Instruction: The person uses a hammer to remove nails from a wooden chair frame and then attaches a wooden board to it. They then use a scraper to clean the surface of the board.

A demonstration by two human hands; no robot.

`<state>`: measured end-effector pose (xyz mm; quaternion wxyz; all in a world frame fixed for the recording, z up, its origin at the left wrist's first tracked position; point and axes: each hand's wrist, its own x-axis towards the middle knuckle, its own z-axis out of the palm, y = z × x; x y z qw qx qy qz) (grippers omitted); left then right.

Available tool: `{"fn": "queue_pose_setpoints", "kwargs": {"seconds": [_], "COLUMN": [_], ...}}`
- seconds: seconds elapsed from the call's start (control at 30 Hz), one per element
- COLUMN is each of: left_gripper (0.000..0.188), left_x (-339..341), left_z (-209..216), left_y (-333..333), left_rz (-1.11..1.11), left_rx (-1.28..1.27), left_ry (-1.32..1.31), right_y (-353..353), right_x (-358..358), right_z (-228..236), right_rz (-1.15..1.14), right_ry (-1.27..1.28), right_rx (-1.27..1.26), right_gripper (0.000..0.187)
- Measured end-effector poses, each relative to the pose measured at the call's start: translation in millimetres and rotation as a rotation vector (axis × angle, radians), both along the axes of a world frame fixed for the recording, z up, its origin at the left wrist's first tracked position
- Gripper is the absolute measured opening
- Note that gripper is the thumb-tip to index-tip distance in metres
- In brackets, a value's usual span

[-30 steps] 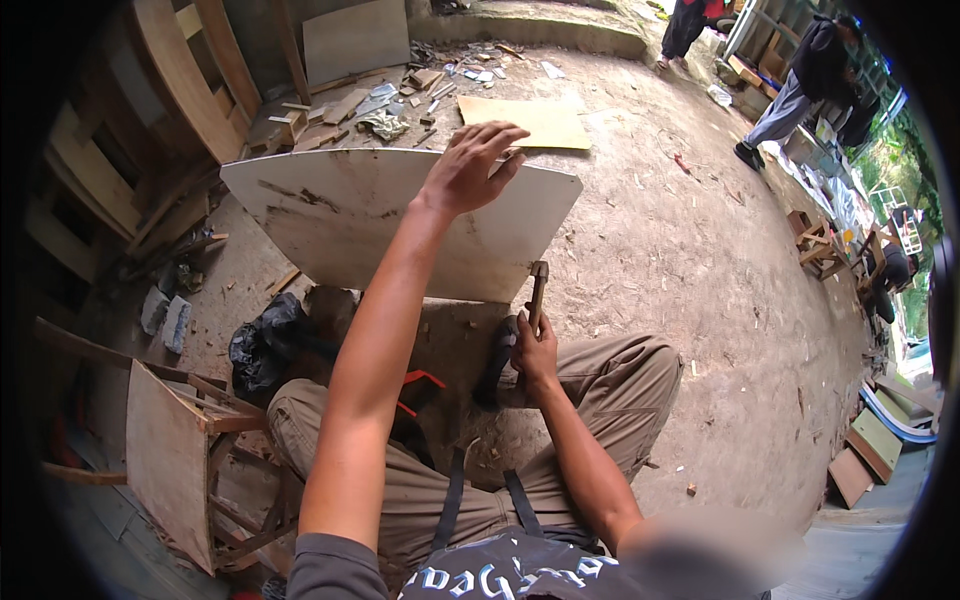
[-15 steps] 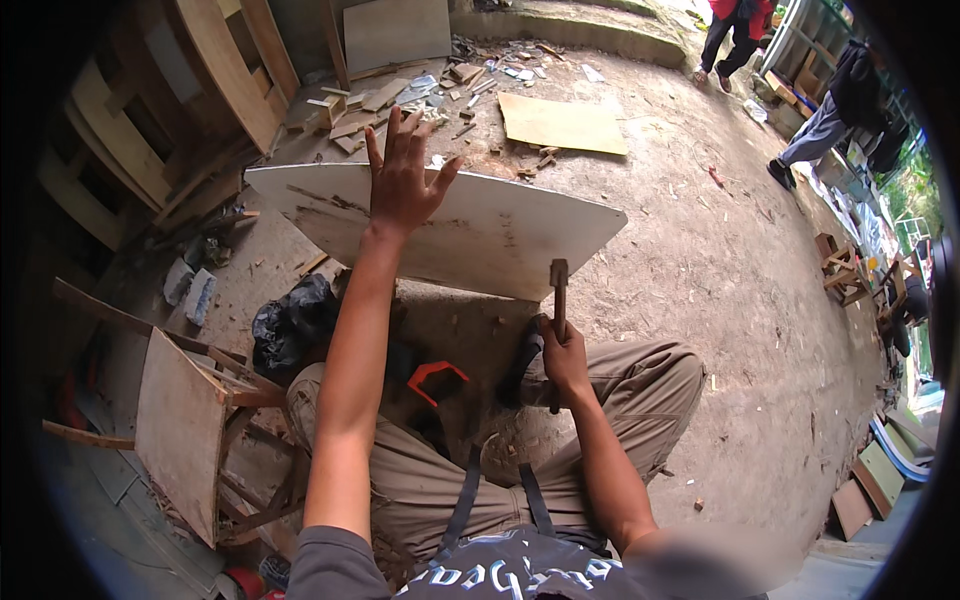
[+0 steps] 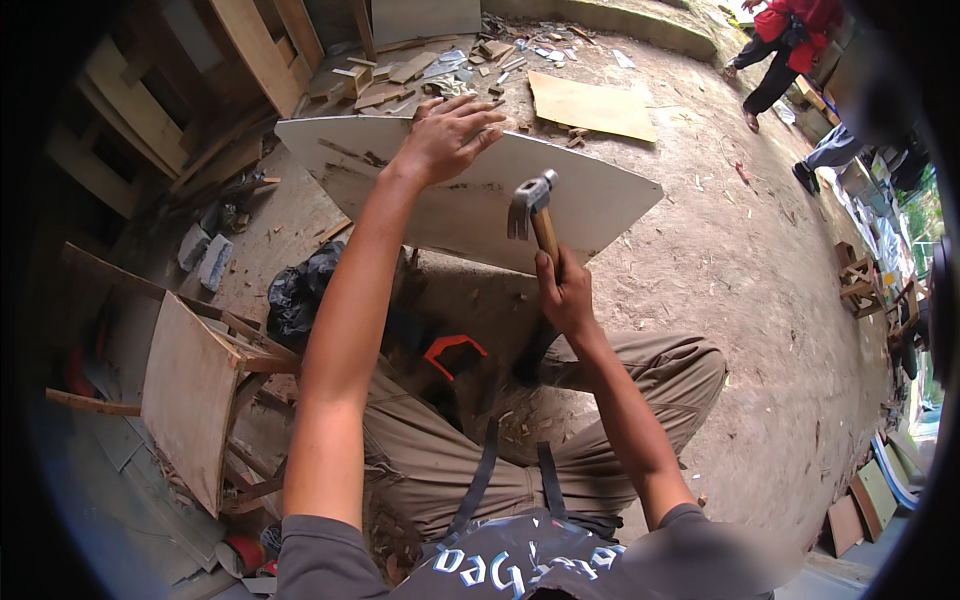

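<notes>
A big white panel (image 3: 590, 200) stands on edge across the dirt floor (image 3: 780, 300), just past the seated person's knees, its long axis running left to right in front of both hands. The left hand (image 3: 445, 135) lies flat over its top edge, fingers spread and pressing down, arm stretched out nearly straight. That hand is the one touching the panel; it sits toward the panel's left half.

The right hand (image 3: 567, 292) is nearer the body, fist wrapped tight round the wooden handle of a claw hammer (image 3: 533, 212). The hammer points up and away from the fist, its steel head raised just this side of the panel's face, to the right of the left hand and lower. So the panel lies dead ahead of the hammer, and the head has only a short way to travel to meet the board. I cannot tell whether a nail waits there; the spot is too small to make out.

Left of the left arm a wooden chair frame (image 3: 190, 390) lies tipped over, with a black bag (image 3: 300, 290) between it and the arm. Below the right hand, between the knees, an orange tool (image 3: 452, 350) rests on the ground. Beyond the panel lies a tan sheet (image 3: 595, 105) among wood scraps (image 3: 400, 75). Far off to the right, another person in red (image 3: 785, 40) stands.
</notes>
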<state>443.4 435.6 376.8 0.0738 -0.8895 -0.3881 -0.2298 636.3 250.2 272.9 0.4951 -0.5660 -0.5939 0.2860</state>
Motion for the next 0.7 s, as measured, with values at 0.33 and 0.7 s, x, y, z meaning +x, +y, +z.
{"fn": "queue_pose_setpoints", "kwargs": {"seconds": [0.33,0.7], "left_gripper": [0.039,0.038], "left_x": [8.9,0.6], "left_z": [4.5,-3.2], "left_y": [-10.0,-0.3], "left_rz": [0.041,0.001], "left_rx": [-0.14,-0.082], "left_ry": [-0.037,-0.076], "right_y": [63.2,79.8], "right_x": [22.5,-9.4], "right_z": [-67.3,-4.4], "right_rz": [-0.054,-0.055], "right_ry": [-0.422,-0.246], "right_rx": [-0.065,0.103], "right_gripper": [0.027,0.029]}}
